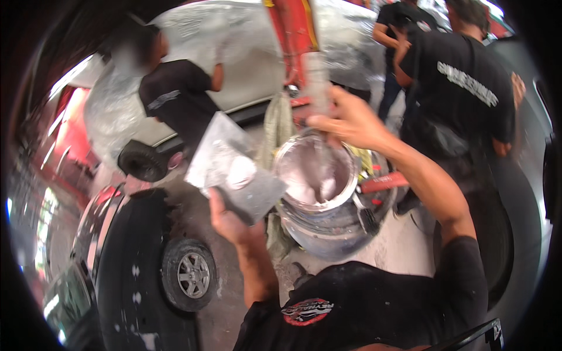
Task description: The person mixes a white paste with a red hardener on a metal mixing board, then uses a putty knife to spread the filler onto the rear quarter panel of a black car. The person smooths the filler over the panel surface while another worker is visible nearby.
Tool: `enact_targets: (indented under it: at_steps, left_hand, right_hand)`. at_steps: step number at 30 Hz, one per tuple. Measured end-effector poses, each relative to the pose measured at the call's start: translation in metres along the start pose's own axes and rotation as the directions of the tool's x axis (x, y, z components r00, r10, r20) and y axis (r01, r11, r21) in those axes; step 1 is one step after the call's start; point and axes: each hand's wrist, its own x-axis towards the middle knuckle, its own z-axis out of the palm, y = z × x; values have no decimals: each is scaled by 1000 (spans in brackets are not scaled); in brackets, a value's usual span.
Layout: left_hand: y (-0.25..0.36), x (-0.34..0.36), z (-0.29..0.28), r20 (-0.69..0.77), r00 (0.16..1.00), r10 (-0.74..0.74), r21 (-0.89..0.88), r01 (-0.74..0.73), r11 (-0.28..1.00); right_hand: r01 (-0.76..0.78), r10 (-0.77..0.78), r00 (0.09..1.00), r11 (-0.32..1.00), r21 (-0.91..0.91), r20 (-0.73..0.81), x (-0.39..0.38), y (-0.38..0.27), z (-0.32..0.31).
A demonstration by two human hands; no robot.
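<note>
My left hand (229, 223) grips the lower edge of a flat, pale grey board (260, 196). A whitish dab of paste (237, 171) lies on that board, tilted beside an open can. In my right hand (360, 121) is a long, pale stirring stick (317, 79), blurred by motion. Its lower end reaches down into the round metal can (346, 198). Pinkish-white paste (295, 175) fills part of the can. The fingers of my right hand are closed around the stick above the can's far rim.
Under the can stands a round metal drum (322, 238), with a brush (367, 217) and a red-handled tool (383, 182) on it. A co-worker (178, 96) touches a plastic-covered car at far left; two others (462, 88) stand at right. A wheel (190, 275) is near left.
</note>
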Motion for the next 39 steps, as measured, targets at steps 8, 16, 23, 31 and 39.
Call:
enact_targets:
  at_steps: [8,16,23,31,39]
  left_hand:
    - [54,-23,-81,-226,966,125,332,-45,942]
    - [42,-34,-144,-236,969,-74,133,107,985]
    - [35,-41,-122,-240,967,-89,117,120,986]
    - [34,-62,-142,-141,963,-231,87,244,966]
    - [32,-66,-181,-187,885,-427,27,439,898]
  right_hand:
    - [195,-53,816,963,188,-576,-114,76,-63]
    - [-448,691,438,722,526,-576,-223,221,20]
    - [-242,420,488,907,344,-765,-172,249,27]
    - [261,432,415,787,560,-801,-186,125,-12]
    - [-336,646,761,477,812,-65,-240,35,125]
